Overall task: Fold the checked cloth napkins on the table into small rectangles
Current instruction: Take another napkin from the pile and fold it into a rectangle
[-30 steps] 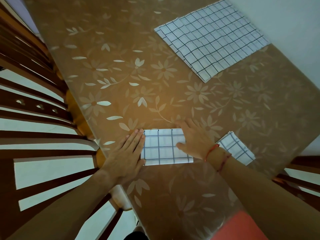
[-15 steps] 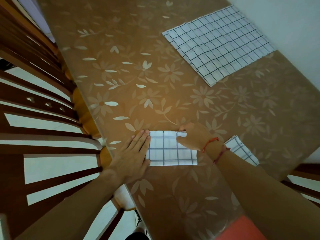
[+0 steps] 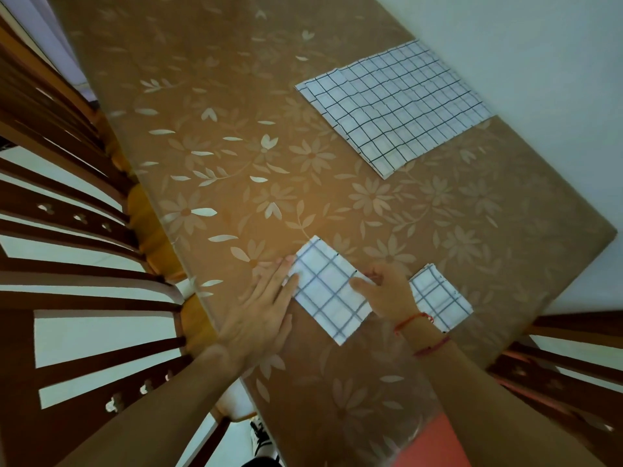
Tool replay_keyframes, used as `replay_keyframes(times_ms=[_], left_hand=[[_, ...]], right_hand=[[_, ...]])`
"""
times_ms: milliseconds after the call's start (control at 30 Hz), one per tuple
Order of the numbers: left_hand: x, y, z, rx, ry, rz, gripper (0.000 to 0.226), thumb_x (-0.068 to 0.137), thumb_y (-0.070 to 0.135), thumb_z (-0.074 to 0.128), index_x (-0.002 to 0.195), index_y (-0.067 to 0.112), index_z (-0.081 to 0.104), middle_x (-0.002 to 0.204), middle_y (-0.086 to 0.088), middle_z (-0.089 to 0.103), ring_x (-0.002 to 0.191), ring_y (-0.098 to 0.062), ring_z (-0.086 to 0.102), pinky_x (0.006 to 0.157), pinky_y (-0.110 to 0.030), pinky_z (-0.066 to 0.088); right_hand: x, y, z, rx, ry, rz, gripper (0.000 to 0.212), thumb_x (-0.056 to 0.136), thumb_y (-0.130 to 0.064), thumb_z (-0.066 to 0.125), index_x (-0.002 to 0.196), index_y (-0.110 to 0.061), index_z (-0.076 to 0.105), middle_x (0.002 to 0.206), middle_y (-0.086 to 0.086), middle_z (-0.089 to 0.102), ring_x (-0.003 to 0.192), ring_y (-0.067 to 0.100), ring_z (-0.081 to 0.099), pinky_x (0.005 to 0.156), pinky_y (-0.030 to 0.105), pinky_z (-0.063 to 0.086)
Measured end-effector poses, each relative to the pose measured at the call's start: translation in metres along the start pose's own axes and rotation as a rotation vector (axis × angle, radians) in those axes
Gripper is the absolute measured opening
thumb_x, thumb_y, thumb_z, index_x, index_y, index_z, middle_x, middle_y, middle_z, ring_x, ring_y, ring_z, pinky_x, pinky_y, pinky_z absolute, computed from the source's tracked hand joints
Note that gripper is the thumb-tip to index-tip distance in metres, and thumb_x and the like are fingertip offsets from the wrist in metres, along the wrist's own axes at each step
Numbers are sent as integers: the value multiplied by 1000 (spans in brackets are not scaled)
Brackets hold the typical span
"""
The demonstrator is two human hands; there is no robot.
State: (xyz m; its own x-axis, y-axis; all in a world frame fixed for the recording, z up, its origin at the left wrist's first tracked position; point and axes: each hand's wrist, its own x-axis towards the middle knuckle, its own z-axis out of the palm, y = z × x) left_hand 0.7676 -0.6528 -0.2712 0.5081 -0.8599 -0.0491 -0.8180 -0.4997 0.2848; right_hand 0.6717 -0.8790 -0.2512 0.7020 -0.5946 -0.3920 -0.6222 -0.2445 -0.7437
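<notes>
Table (image 3: pixel 236 163): brown floral cover. Slatted chairs (image 3: pixel 67 264) along its left side, one more at the near right corner.

Open napkins (image 3: pixel 394 112): white with dark checks, flat at the far right edge. Looks like more than one layer. Well apart from the rest.

Folded napkin (image 3: pixel 328 294): rectangle, flat on the table near the person, skewed, between both hands.

Small napkin (image 3: pixel 438 298): folded tighter, just right of the folded napkin, partly hidden by the right wrist.

Left grip (image 3: pixel 266 305): wide, fingers straight, palm down, tips pressing the folded napkin's left edge.

Right grip (image 3: pixel 387 291): narrow, thumb on top, fingers curled at the folded napkin's right edge, pinching it.

Red strings (image 3: pixel 413 320) on the right wrist.
</notes>
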Motion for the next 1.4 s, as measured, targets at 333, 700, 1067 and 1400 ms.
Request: replay_keyframes(times_ms=[333,700,1067,1400], left_hand=[[-19,26,25,-71,33,81,50,84,32,60,130,12,54,136,-9,53,129,-24,42,104,-41,41],[-31,29,33,11,75,92,41,85,33,43,108,15,72,112,-5,67,113,-24,53,100,-37,29],[-37,32,25,-69,62,-9,39,88,36,44,103,17,74,106,2,72,104,-20,63,94,-33,33],[-31,32,22,-228,146,-132,31,91,34,47,100,20,73,98,9,73,106,-10,54,89,-24,26]], right_hand=[[-57,22,22,836,-64,631,15,88,-7,66,102,-4,65,105,16,70,94,28,67,65,35,56],[-79,40,11,271,-78,363,13,82,-31,71,92,-26,66,93,4,72,81,18,68,70,40,59],[-96,63,13,-596,-27,-596,55,74,-42,67,121,-15,61,127,5,56,116,25,52,94,42,49],[-69,57,11,-402,35,-481,7,80,-16,73,87,-16,73,85,-6,70,81,11,53,71,19,45]])
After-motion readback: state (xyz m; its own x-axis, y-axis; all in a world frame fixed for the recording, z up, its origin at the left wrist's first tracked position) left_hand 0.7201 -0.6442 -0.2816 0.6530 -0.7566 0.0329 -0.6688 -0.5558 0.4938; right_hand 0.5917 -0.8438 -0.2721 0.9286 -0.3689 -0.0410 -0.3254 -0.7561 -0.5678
